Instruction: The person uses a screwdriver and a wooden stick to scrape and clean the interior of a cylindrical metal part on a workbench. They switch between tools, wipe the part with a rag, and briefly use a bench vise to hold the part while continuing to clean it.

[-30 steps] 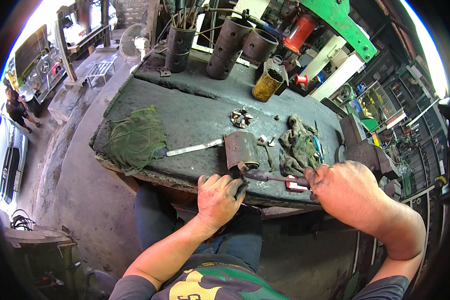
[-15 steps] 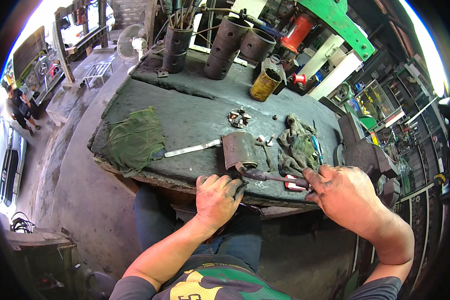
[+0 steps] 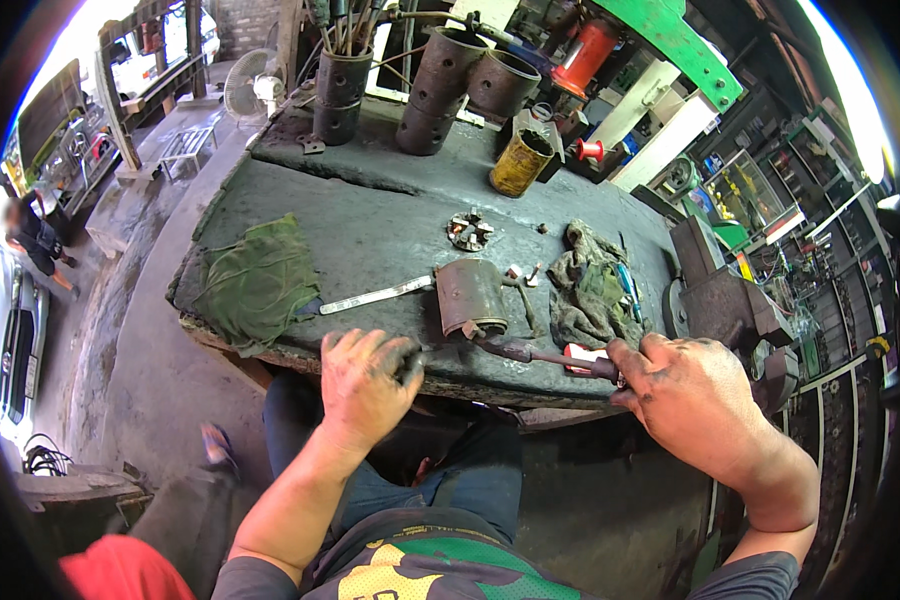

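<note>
My right hand (image 3: 690, 395) grips the dark handle of a tool with a thin shaft and a thick dark head, which looks like a soldering iron (image 3: 560, 358). Its head rests at the lower rim of a brown metal cylinder (image 3: 473, 297), open-ended and lying on the bench. My left hand (image 3: 365, 385) hovers at the bench's front edge, left of the cylinder. Its fingers are curled and blackened at the tips; whatever they may hold is hidden. A silvery flat bar (image 3: 375, 296) lies between the cylinder and a green cloth (image 3: 260, 285). Behind the cylinder sits a round brush holder (image 3: 469, 231).
A grey-green rag (image 3: 595, 290) and blue pen-like tool (image 3: 628, 290) lie right of the cylinder, near a vise (image 3: 725, 300). Behind stand a yellow can (image 3: 521, 165) and rusty metal tubes (image 3: 437, 95). Someone in red (image 3: 125, 570) stands close at my lower left.
My left hand has moved left, away from the cylinder. My right hand and the soldering iron stay nearly still. A person in red has come into view at the lower left.
</note>
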Demonstrator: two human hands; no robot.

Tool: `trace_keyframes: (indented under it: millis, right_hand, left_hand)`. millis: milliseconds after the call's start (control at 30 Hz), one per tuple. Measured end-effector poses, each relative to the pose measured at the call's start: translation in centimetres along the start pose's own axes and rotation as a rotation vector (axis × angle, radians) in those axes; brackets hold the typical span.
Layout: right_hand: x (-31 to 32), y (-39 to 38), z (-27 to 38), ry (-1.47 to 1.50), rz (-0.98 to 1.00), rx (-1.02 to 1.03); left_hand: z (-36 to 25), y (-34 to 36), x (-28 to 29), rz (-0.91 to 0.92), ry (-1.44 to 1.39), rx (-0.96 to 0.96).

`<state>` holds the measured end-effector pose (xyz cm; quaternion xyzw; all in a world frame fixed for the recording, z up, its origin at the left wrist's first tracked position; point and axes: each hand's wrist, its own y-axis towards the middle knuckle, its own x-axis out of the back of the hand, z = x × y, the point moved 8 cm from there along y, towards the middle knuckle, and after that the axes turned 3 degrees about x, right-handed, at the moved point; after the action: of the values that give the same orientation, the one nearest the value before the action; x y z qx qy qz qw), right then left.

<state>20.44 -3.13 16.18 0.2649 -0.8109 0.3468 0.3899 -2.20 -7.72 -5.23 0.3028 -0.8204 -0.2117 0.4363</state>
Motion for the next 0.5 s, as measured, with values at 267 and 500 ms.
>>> trace_keyframes:
  millis: [267,500]
  right_hand:
    - [-0.3,0.4,0.3,0.003,0.013,-0.005]
    - [-1.1,0.1,0.2,0.025,0.000,-0.079]
  left_hand:
    - [4.7,4.0,1.7,-0.071,0.103,0.052]
    - [6.0,4.7,0.1,0.077,0.201,0.154]
